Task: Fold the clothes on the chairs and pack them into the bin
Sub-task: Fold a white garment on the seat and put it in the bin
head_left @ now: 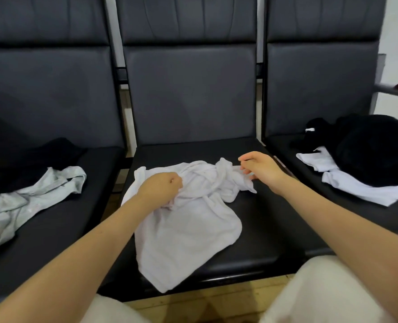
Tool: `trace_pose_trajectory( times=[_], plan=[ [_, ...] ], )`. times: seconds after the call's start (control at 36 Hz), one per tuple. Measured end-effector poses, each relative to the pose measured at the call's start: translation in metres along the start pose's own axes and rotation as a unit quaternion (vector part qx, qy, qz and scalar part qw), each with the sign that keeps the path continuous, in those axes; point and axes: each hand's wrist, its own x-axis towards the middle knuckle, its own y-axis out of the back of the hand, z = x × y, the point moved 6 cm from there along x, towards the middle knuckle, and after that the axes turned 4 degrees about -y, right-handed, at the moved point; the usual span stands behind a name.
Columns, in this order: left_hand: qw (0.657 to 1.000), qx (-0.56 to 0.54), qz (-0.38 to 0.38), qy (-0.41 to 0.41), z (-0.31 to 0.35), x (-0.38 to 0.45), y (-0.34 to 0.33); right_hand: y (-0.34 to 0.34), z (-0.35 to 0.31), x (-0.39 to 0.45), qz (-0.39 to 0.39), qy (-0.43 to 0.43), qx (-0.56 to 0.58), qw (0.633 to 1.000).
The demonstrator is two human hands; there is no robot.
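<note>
On the middle chair seat (251,231), lying crumpled, a white shirt (186,227), with the left hand (160,188) bunched into a fist and gripping its fabric, the right hand (261,167) pinching a twisted end near the seat's right edge. On the left chair, lying loose, a pale grey garment (25,203) beside a black one (60,151). On the right chair, resting on a white garment (354,183), a black pile (375,148).
</note>
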Motion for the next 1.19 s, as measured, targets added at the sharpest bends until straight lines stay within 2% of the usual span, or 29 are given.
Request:
trace_pose_trajectory(
  times=[0.08, 0.14, 0.22, 0.28, 0.33, 0.39, 0.44, 0.5, 0.56, 0.64, 0.69, 0.75, 0.83, 0.89, 0.97, 1.06, 1.11, 1.19],
  plan=[
    [0.993, -0.016, 0.117, -0.027, 0.026, 0.000, 0.012, 0.009, 0.002, -0.004, 0.016, 0.016, -0.060, 0.998],
    [0.986, -0.049, 0.151, -0.048, 0.042, 0.003, 0.008, 0.013, 0.003, -0.008, 0.013, 0.036, -0.099, 0.994],
    [0.985, -0.100, 0.099, -0.103, 0.062, 0.009, -0.011, 0.009, 0.008, -0.010, -0.010, 0.045, -0.162, 0.986],
    [0.988, -0.087, 0.052, -0.115, 0.070, 0.011, -0.024, 0.004, 0.015, -0.009, -0.016, 0.046, -0.231, 0.972],
    [0.990, -0.100, 0.014, -0.096, 0.069, 0.016, -0.039, -0.005, 0.020, -0.008, -0.031, 0.071, -0.309, 0.948],
    [0.983, -0.169, 0.005, -0.069, 0.064, 0.020, -0.042, -0.013, 0.021, -0.010, -0.048, 0.094, -0.333, 0.937],
    [0.945, -0.324, 0.025, -0.018, 0.058, 0.023, -0.033, -0.014, 0.021, -0.008, -0.046, 0.091, -0.275, 0.956],
    [0.870, -0.481, 0.071, 0.083, 0.045, 0.018, -0.020, -0.010, 0.019, -0.005, -0.049, 0.056, -0.125, 0.989],
    [0.820, -0.539, 0.103, 0.163, 0.025, 0.011, -0.012, -0.006, 0.019, -0.001, -0.045, 0.000, 0.037, 0.998],
    [0.786, -0.579, 0.136, 0.167, 0.003, 0.007, 0.004, 0.001, 0.021, 0.003, -0.021, -0.083, 0.193, 0.977],
    [0.801, -0.562, 0.126, 0.163, -0.001, 0.005, 0.008, 0.004, 0.021, 0.006, -0.014, -0.108, 0.224, 0.968],
    [0.822, -0.531, 0.088, 0.185, -0.004, 0.001, 0.006, 0.005, 0.025, 0.005, -0.001, -0.131, 0.204, 0.970],
    [0.817, -0.546, -0.004, 0.187, -0.004, -0.003, -0.006, 0.007, 0.033, 0.002, 0.015, -0.148, 0.146, 0.978],
    [0.816, -0.550, -0.026, 0.176, -0.002, -0.003, -0.010, 0.009, 0.038, 0.003, 0.013, -0.156, 0.157, 0.975],
    [0.803, -0.563, -0.009, 0.194, -0.001, -0.003, -0.011, 0.013, 0.034, 0.005, 0.011, -0.129, 0.165, 0.978],
    [0.788, -0.577, 0.023, 0.214, -0.007, 0.001, -0.012, 0.012, 0.027, 0.006, -0.006, -0.068, 0.111, 0.991],
    [0.784, -0.578, 0.054, 0.218, -0.010, 0.006, -0.012, 0.008, 0.025, 0.005, -0.033, -0.032, 0.049, 0.998],
    [0.797, -0.555, 0.105, 0.214, -0.013, 0.014, -0.010, -0.003, 0.025, 0.000, -0.076, 0.024, -0.082, 0.993]
  ],
)
